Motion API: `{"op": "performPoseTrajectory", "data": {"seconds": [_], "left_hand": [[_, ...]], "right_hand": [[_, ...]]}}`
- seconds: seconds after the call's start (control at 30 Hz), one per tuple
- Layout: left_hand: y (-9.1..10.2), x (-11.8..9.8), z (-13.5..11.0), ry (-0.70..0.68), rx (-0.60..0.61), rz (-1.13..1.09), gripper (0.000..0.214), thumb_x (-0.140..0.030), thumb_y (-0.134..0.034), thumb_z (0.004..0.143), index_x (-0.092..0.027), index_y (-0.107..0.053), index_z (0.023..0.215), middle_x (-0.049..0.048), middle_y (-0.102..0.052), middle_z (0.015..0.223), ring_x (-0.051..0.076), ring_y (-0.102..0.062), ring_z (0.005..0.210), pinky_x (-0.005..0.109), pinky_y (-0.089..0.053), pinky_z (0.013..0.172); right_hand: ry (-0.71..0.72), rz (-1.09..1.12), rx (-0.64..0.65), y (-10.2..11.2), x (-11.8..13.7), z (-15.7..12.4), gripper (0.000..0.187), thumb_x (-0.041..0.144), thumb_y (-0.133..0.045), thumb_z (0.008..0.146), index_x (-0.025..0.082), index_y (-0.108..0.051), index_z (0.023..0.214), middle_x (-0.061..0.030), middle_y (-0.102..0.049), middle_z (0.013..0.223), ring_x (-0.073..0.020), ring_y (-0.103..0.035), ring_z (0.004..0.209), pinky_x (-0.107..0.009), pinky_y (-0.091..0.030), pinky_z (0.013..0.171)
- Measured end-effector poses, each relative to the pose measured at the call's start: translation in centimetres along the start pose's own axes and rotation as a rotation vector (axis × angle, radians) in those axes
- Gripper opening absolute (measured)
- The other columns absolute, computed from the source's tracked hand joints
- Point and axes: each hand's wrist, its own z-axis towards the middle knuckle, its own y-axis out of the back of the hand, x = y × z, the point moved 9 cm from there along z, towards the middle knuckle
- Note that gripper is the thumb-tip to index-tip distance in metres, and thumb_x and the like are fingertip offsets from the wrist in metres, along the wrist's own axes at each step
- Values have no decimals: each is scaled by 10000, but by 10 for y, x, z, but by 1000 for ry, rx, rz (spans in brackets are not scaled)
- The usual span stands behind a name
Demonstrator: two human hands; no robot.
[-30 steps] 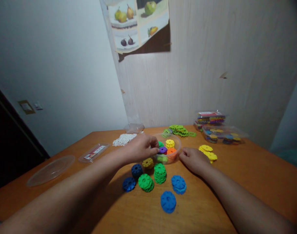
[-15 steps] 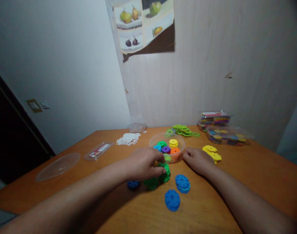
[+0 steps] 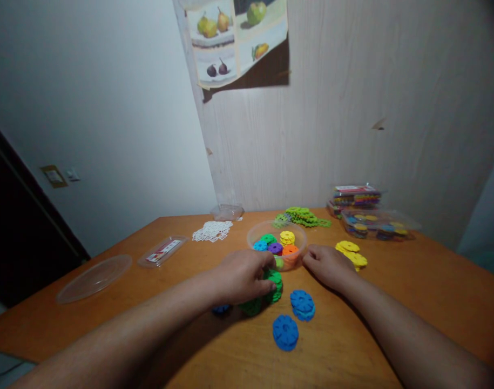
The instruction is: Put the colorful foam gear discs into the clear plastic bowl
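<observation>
My left hand (image 3: 247, 276) is closed at the fingertips on a stack of green notched discs (image 3: 274, 286), just in front of the clear round bowl (image 3: 252, 233). More dark green discs (image 3: 250, 307) lie under that hand, partly hidden by it. Stacked inside the bowl are several discs: yellow (image 3: 287, 237), orange (image 3: 290, 252), purple (image 3: 275, 248), light blue and green. Against the bowl's right side, my right hand (image 3: 330, 266) rests on the table as a loose fist, with nothing visible in it. Two blue disc stacks (image 3: 285, 332) lie nearer to me.
Yellow discs (image 3: 351, 254) lie right of my right hand. Farther back are lime green pieces (image 3: 305, 216), white pieces (image 3: 212, 230) and clear boxes of coloured discs (image 3: 378, 224). A round clear lid (image 3: 95, 278) and a labelled lid (image 3: 163, 252) lie at left.
My left hand has shifted slightly at the green stack, covering more of the blue disc beneath its wrist. My right hand stays beside the bowl. The whole view drifts slightly.
</observation>
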Motion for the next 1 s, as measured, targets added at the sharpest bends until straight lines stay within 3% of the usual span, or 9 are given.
{"op": "performPoseTrajectory", "data": {"seconds": [0.23,0.4,0.6,1.0], "left_hand": [[0,1,-2,23,-27,-20,335,-401,-660,799,-229,-662,1086,68,-717,980,228,-653,837,292,-462,671],[-1,-12,-4,-75,-58,58,328,-459,-617,858,-233,-680,1088,88,-729,1008,254,-668,892,322,-478,720],[-6,-25,-2,-137,-7,183,250,-423,-582,896,-235,-705,1007,89,-740,1008,269,-679,903,323,-465,678],[-8,-14,-8,-127,-62,85,243,-431,-579,909,-237,-702,988,80,-728,974,248,-661,856,310,-419,643]], "right_hand": [[-4,-7,1,1,1,-1,270,395,-460,879,234,-604,717,-37,-699,774,-185,-579,715,-284,-227,551],[-6,1,4,2,2,-2,252,384,-467,875,235,-608,728,-34,-711,792,-182,-583,725,-281,-227,553],[-4,-2,2,0,0,0,251,388,-482,876,231,-616,732,-33,-702,774,-176,-579,709,-281,-226,550],[-88,-86,8,14,4,-10,331,403,-430,905,225,-680,782,-99,-724,851,-225,-613,731,-302,-264,552]]}}
